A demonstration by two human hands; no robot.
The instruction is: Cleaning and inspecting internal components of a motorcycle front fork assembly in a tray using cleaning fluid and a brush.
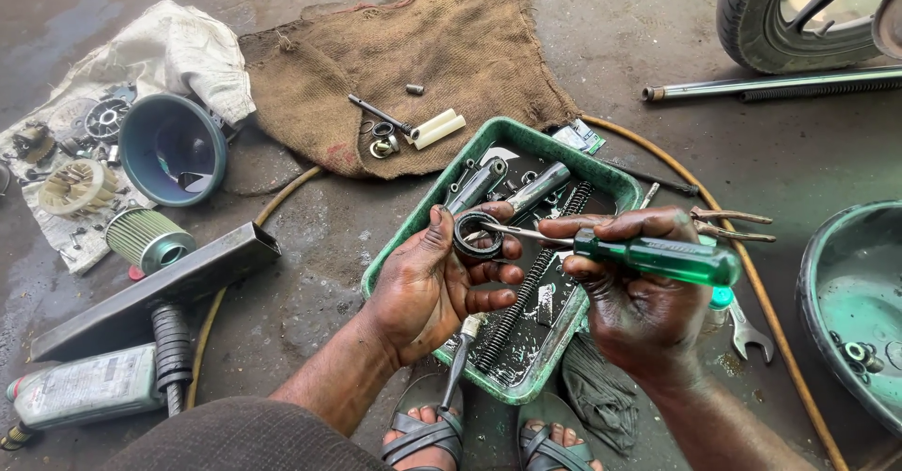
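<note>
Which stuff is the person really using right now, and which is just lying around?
In use:
left hand holding a dark metal ring
right hand holding a green-handled screwdriver, tip at the ring

Lying about:
green plastic tray with long black spring
brown burlap sack
blue round bowl-shaped housing
silver open-ended spanner

Hands working a ring over a green tray

The left hand [427, 283] pinches a dark ring [477, 234]; the right hand [639, 302] grips a green-handled screwdriver [648, 257], its tip inside the ring, above the oily green tray [427, 203].

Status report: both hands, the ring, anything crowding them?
Left hand grips black ring. Right hand holds green screwdriver, tip in ring. Green tray of parts directly beneath.
</note>
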